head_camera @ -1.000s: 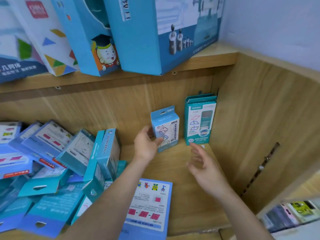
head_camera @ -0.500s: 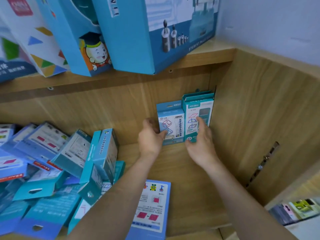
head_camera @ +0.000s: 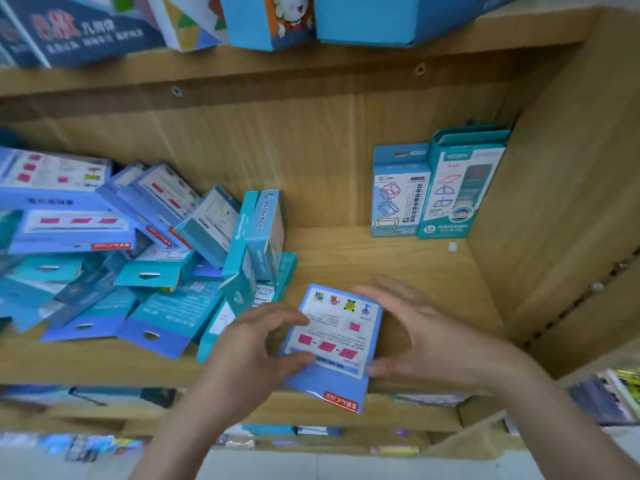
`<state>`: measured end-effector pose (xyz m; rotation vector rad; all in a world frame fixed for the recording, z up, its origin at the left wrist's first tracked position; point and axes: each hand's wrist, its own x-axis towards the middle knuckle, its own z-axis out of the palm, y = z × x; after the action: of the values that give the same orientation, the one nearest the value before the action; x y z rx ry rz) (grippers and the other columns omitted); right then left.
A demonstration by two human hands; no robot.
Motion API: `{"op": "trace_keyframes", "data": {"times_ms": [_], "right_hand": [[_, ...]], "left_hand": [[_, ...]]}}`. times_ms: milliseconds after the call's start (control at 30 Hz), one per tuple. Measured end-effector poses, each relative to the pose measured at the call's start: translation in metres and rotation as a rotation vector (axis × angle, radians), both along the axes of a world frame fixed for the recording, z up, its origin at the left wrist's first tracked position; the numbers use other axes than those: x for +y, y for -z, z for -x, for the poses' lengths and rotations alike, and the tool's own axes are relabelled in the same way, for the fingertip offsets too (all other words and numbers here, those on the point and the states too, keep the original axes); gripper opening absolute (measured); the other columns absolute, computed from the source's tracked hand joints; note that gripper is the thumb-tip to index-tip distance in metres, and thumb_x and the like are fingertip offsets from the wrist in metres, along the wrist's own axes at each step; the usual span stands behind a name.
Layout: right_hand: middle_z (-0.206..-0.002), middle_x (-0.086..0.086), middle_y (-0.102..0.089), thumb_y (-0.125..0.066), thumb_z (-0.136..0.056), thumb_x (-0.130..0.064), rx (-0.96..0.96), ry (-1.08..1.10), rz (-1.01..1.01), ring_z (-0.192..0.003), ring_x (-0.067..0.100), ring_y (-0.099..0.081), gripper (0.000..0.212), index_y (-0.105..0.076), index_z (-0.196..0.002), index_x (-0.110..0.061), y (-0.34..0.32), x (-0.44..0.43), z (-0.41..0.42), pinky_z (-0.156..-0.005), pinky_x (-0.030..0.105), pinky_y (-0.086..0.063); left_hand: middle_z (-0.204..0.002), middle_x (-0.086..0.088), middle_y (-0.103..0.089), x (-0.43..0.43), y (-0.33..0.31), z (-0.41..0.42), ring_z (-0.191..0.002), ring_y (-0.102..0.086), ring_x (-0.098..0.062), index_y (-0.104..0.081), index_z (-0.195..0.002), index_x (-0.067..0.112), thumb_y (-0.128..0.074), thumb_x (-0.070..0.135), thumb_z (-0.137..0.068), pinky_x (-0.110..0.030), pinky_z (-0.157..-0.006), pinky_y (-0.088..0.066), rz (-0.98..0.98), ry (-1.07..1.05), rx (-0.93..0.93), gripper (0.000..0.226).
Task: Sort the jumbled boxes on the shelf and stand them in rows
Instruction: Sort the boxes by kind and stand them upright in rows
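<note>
A flat blue box (head_camera: 337,337) with pink shapes printed on it lies at the front edge of the wooden shelf (head_camera: 381,258), overhanging it slightly. My left hand (head_camera: 249,348) pinches its left edge between thumb and fingers. My right hand (head_camera: 433,337) arches over its right edge, thumb on the lower corner. Two boxes stand upright side by side in the back right corner: a light blue one (head_camera: 398,192) and a taller teal one (head_camera: 460,188). A jumbled pile of blue and teal boxes (head_camera: 138,244) fills the shelf's left half.
The shelf's right side wall (head_camera: 561,202) stands right beside the teal box. Large blue boxes (head_camera: 363,19) sit on the shelf above. Blurred goods lie on a lower shelf (head_camera: 86,396). Bare board shows between the pile and the standing boxes.
Both hands have left the two upright boxes at the back and come down to the front edge, where they now hold the flat blue box. The view has tilted downward.
</note>
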<state>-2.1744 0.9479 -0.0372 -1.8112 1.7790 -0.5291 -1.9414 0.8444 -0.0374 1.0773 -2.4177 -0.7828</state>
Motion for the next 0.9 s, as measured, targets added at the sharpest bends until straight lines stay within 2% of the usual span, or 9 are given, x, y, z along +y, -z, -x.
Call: {"op": "trace_keyframes", "data": {"times_ms": [67, 133, 267, 367, 467, 533, 633, 767, 900], "right_hand": [[-0.152, -0.02, 0.016, -0.078, -0.061, -0.058, 0.184, -0.124, -0.066, -0.14, 0.0, 0.02, 0.112, 0.001, -0.141, -0.056, 0.009, 0.001, -0.009, -0.117, 0.024, -0.004], [-0.152, -0.016, 0.03, -0.077, -0.058, -0.061, 0.339, -0.187, -0.124, -0.139, 0.007, 0.03, 0.121, 0.011, -0.141, -0.055, 0.015, 0.001, -0.019, -0.118, 0.036, -0.004], [-0.155, -0.014, 0.025, -0.072, -0.062, -0.064, 0.438, -0.184, -0.061, -0.141, 0.011, 0.028, 0.113, 0.008, -0.142, -0.055, 0.027, -0.001, -0.03, -0.116, 0.045, -0.007], [-0.155, -0.018, -0.02, -0.071, -0.066, -0.057, 0.202, -0.101, 0.14, -0.144, 0.007, -0.015, 0.087, -0.022, -0.138, -0.054, 0.021, -0.004, -0.03, -0.111, 0.043, -0.027], [-0.11, -0.015, -0.069, -0.078, -0.076, -0.027, -0.328, 0.147, 0.253, -0.102, 0.0, -0.062, 0.042, -0.06, -0.114, -0.028, -0.002, -0.006, -0.027, -0.086, 0.028, -0.051], [-0.1, -0.012, -0.073, -0.069, -0.083, -0.015, -0.675, 0.187, 0.174, -0.09, 0.003, -0.068, 0.028, -0.062, -0.109, -0.021, -0.016, -0.007, -0.028, -0.072, 0.019, -0.052], [-0.099, -0.008, -0.074, -0.062, -0.081, -0.024, -0.869, 0.286, 0.192, -0.088, 0.009, -0.07, 0.026, -0.061, -0.107, -0.019, -0.02, -0.006, -0.03, -0.069, 0.022, -0.054], [-0.103, -0.001, -0.074, -0.06, -0.078, -0.032, -0.96, 0.359, 0.184, -0.091, 0.02, -0.071, 0.034, -0.061, -0.11, -0.019, -0.015, -0.004, -0.033, -0.074, 0.034, -0.058], [-0.103, -0.001, -0.073, -0.057, -0.081, -0.036, -0.996, 0.404, 0.171, -0.09, 0.018, -0.071, 0.036, -0.059, -0.113, -0.02, -0.015, -0.002, -0.036, -0.072, 0.034, -0.058]], "left_hand": [[-0.135, 0.041, -0.026, 0.012, 0.013, -0.01, -0.123, -0.027, 0.021, -0.046, -0.117, 0.057, -0.079, 0.058, -0.049, -0.007, -0.102, -0.026, -0.076, 0.146, -0.086, 0.076], [-0.146, 0.035, -0.006, 0.023, 0.027, -0.013, -0.13, -0.02, 0.016, -0.029, -0.128, 0.061, -0.079, 0.053, -0.058, -0.007, -0.105, -0.021, -0.033, 0.2, -0.209, 0.087], [-0.136, 0.006, -0.052, 0.027, 0.039, -0.011, -0.112, -0.06, -0.01, -0.045, -0.127, 0.037, -0.051, 0.046, -0.076, -0.019, -0.091, -0.044, 0.204, 0.177, -0.076, 0.052], [-0.111, 0.011, -0.069, 0.02, 0.014, -0.011, -0.097, -0.063, -0.004, -0.055, -0.116, 0.033, -0.047, 0.044, -0.08, -0.018, -0.082, -0.046, 0.27, 0.082, 0.088, 0.038], [-0.078, 0.015, -0.07, 0.012, -0.014, -0.002, -0.069, -0.062, -0.002, -0.068, -0.088, 0.035, -0.053, 0.055, -0.08, -0.02, -0.062, -0.047, 0.199, -0.14, 0.291, 0.026], [-0.075, 0.014, -0.069, 0.009, -0.024, 0.007, -0.067, -0.062, -0.004, -0.065, -0.089, 0.032, -0.057, 0.051, -0.088, -0.024, -0.058, -0.049, -0.107, -0.205, 0.542, 0.021], [-0.081, 0.01, -0.074, 0.017, -0.028, 0.017, -0.076, -0.068, -0.006, -0.059, -0.104, 0.02, -0.055, 0.032, -0.078, -0.022, -0.061, -0.055, -0.518, -0.135, 0.7, 0.03], [-0.09, -0.009, -0.075, 0.029, -0.021, 0.023, -0.082, -0.072, -0.022, -0.065, -0.104, 0.007, -0.06, 0.023, -0.075, -0.03, -0.07, -0.059, -0.586, -0.117, 0.741, 0.033], [-0.086, -0.004, -0.075, 0.03, -0.02, 0.027, -0.079, -0.072, -0.018, -0.066, -0.098, 0.01, -0.058, 0.026, -0.077, -0.024, -0.062, -0.056, -0.588, -0.117, 0.745, 0.028]]}}
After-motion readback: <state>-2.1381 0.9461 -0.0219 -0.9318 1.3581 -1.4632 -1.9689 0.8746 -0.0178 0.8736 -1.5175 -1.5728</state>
